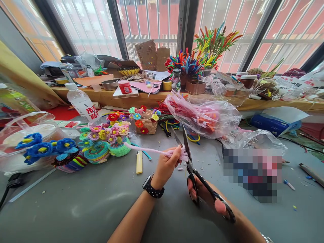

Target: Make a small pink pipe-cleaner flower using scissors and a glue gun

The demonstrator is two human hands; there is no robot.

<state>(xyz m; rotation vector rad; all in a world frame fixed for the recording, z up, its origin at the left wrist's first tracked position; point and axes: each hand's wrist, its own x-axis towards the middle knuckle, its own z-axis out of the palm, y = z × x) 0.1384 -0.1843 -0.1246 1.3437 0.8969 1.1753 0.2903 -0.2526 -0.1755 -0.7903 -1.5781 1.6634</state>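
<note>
My left hand [168, 163], with a dotted black watch strap at its wrist, is closed on a pale pink pipe cleaner [146, 149]. One long end sticks out to the left, and a bunched part shows at the fingertips on the right. In my right hand [205, 190] are black-handled scissors [190, 165], fingers through the loops. Their blades are spread apart and point away from me, beside the bunched pink part. Whether the blades touch it I cannot tell. Small pink scraps lie on the grey table [101, 209] below.
A yellow lighter [139, 162] lies left of my hands. Pipe-cleaner flowers in small pots [97, 152] and a water bottle [80, 103] stand further left. Behind are a flower basket [149, 125] and a clear plastic bag [202, 114]. A cluttered ledge [149, 98] runs below the windows.
</note>
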